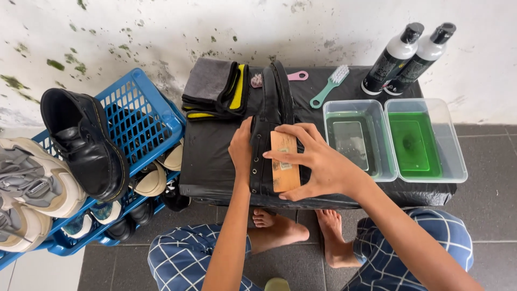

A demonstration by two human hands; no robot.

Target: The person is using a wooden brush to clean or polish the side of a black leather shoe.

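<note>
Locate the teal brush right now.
Head view: the teal brush lies at the table's back edge, right of centre, between the black boot and two bottles, just behind the tubs.

The tall black leather boot point(272, 116) looked smooth and faintly glossy, its eyelets metal. The flat rectangular wooden brush back point(284, 161) appeared matt. Two clear plastic rectangular tubs point(452, 145) shone; the folded grey-and-yellow cloths point(212, 86) seemed soft and matt.

Black-covered table point(215, 161) — carrying boot point(272, 108), folded cloths point(212, 86), brushes point(329, 85), tubs point(396, 137), bottles point(406, 56).
</note>
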